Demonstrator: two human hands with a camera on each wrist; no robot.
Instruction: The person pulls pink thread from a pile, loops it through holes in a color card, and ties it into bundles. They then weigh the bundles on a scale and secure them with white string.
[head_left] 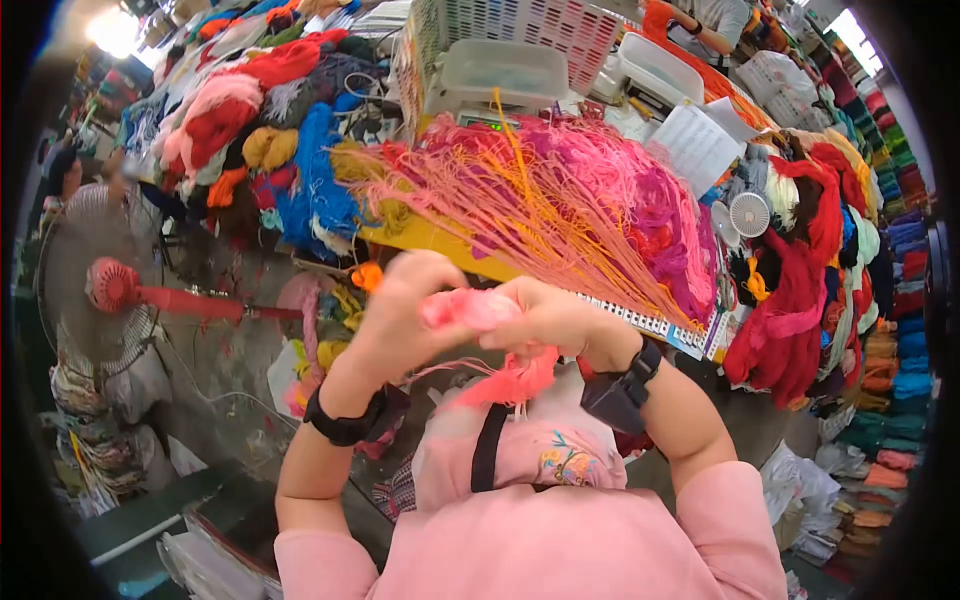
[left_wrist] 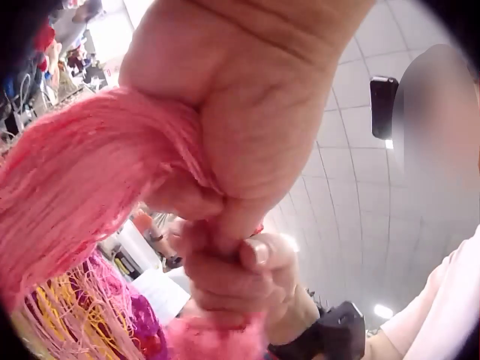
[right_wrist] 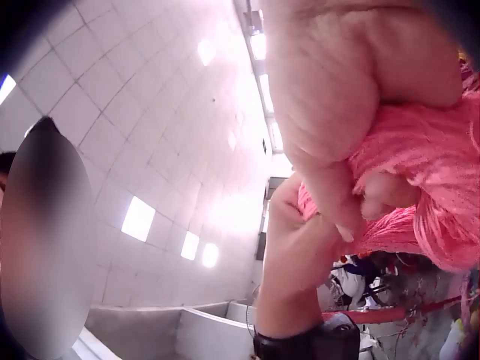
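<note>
Both my hands are raised in front of my chest, close together, gripping a skein of pink yarn [head_left: 470,310]. My left hand [head_left: 410,305] curls round the skein, and a thick bundle of its strands [left_wrist: 90,172] hangs out from the palm in the left wrist view. Beside it, my right hand [head_left: 570,322] grips the same yarn, its fingers meeting the left hand's. In the right wrist view the pink strands [right_wrist: 420,172] spread out under the right palm. A looser coral-pink length [head_left: 515,380] hangs below the hands in the head view.
A big heap of pink, purple and orange yarn [head_left: 600,190] covers the table ahead, over a yellow surface [head_left: 430,238]. Behind it stand a plastic tub [head_left: 505,70] and a white basket [head_left: 560,30]. A red-centred floor fan [head_left: 110,285] is on the left, red skeins [head_left: 785,310] on the right.
</note>
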